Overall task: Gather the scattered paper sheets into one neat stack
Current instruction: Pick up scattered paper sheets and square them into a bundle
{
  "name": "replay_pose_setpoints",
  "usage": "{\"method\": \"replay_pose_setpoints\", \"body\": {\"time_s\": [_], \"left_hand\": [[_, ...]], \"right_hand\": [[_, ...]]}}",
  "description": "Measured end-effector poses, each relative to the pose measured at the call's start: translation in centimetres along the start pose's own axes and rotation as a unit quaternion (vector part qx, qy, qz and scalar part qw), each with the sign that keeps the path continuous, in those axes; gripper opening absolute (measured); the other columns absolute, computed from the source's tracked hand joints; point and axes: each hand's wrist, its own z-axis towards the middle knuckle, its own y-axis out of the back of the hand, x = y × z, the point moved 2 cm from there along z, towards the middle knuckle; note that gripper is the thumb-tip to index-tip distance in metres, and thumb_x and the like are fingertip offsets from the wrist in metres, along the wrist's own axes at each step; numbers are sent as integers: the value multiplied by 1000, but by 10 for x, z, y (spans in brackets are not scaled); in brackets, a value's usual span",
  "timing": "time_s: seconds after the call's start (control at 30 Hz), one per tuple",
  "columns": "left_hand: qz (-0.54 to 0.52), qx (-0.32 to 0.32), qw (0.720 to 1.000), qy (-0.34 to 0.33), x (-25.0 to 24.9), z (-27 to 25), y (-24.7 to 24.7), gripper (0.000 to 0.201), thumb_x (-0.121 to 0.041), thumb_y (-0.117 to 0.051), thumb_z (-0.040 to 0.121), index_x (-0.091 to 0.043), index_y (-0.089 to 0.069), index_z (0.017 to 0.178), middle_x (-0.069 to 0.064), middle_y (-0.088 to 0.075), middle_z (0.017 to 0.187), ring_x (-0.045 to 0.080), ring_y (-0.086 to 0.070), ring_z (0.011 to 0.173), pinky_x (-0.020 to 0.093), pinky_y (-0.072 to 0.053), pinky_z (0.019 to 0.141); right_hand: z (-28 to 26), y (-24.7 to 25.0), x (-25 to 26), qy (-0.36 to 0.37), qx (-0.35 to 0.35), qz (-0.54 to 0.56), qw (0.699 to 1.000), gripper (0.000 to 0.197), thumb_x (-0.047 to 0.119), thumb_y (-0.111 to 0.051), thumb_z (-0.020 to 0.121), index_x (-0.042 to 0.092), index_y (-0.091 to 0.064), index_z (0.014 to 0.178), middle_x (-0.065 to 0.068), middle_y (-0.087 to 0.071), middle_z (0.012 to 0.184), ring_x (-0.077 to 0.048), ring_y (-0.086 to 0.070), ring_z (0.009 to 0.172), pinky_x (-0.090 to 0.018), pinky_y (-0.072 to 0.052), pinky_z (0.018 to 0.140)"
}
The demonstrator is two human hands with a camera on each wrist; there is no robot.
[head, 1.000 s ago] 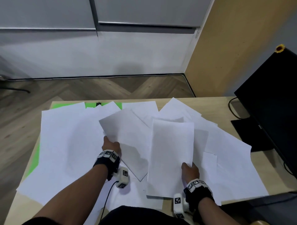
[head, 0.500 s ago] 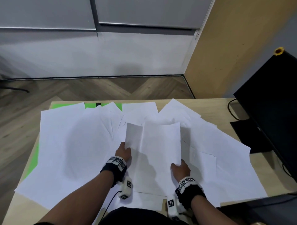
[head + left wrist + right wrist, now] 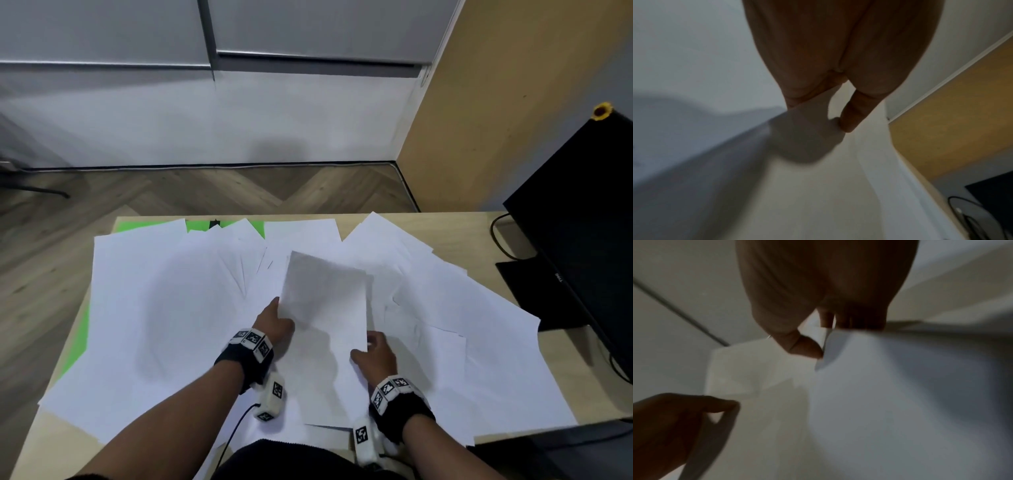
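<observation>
White paper sheets (image 3: 154,308) lie scattered and overlapping across the wooden table (image 3: 462,226). In the middle, a few sheets laid together (image 3: 325,301) are lifted and tilted up at the far end. My left hand (image 3: 274,320) grips their left edge and my right hand (image 3: 371,349) pinches their right edge near the bottom. In the left wrist view the left hand (image 3: 830,110) pinches paper (image 3: 807,138) between thumb and fingers. The right wrist view shows the right hand (image 3: 822,340) pinching a sheet edge (image 3: 879,386).
A black monitor (image 3: 582,222) stands at the table's right edge, with a cable (image 3: 496,236) beside it. A green mat (image 3: 197,226) shows under the far-left sheets. More loose sheets (image 3: 479,325) spread to the right, reaching the near table edge.
The two sheets held apart, one in each hand, have come together into one overlapped bundle. Both hands moved toward each other and toward the middle.
</observation>
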Motion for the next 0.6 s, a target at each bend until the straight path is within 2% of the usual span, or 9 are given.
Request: {"method": "replay_pose_setpoints", "body": {"time_s": [0.1,0.17,0.23,0.3,0.33,0.4,0.47,0.53,0.6], "left_hand": [[-85,-6,996,-22,-7,11,2,40,-15,-59,52,-26,-66,90,-1,-73,83,26,-67,84,37,-55,76],[-155,2,987,-38,-22,9,1,36,-8,-57,44,-14,-67,78,6,-70,71,29,-63,73,36,-51,67],[-170,7,984,-49,-41,3,1,26,-3,-53,40,-10,-62,64,9,-65,63,26,-60,67,34,-48,63],[-158,11,985,-66,-57,-6,2,22,-5,-52,41,-10,-59,61,10,-63,62,25,-58,66,35,-48,62],[-154,5,985,-75,-63,-7,3,20,-7,-52,43,-10,-58,61,10,-63,61,25,-58,64,35,-49,61],[-166,-15,983,-81,-76,-10,7,14,-6,-53,50,-10,-58,63,7,-62,60,24,-57,61,33,-49,57],[-194,-34,976,-97,-93,-13,13,14,1,-58,62,-12,-59,66,2,-63,60,21,-57,58,26,-50,53],[-225,-52,964,-128,-112,-14,23,15,-2,-62,58,-14,-61,66,-4,-64,58,14,-56,57,22,-48,53],[-252,-74,954,-146,-126,-13,37,18,-6,-60,49,-13,-62,65,-3,-64,59,16,-56,60,25,-47,60]], "right_hand": [[9,12,1,-26,-39,105,993,53,7,-71,67,17,-55,117,-9,-64,101,-22,-63,81,-25,-46,73],[14,20,4,-45,-28,183,982,55,3,-68,65,16,-56,116,-8,-67,99,-21,-62,73,-27,-49,65],[14,23,13,-41,-3,200,979,41,-3,-68,64,13,-59,100,-5,-65,83,-21,-55,65,-25,-45,57],[11,22,24,-36,4,243,969,33,3,-71,46,14,-56,73,-1,-54,63,-20,-43,62,-29,-37,56],[9,22,31,-30,-3,278,960,28,3,-67,43,14,-54,65,0,-49,58,-18,-41,63,-31,-36,57],[2,26,51,-5,-41,320,947,22,-4,-63,53,11,-57,66,-2,-50,61,-17,-43,65,-29,-38,57],[-4,38,74,55,-70,335,938,23,-13,-60,66,9,-60,71,-2,-57,66,-16,-48,65,-25,-42,56],[-10,48,99,109,-100,345,927,22,-12,-62,71,9,-66,76,1,-68,74,-17,-59,67,-28,-49,65],[-9,54,112,146,-125,371,909,23,-9,-67,70,11,-69,83,3,-74,84,-20,-68,78,-31,-52,77]]}}
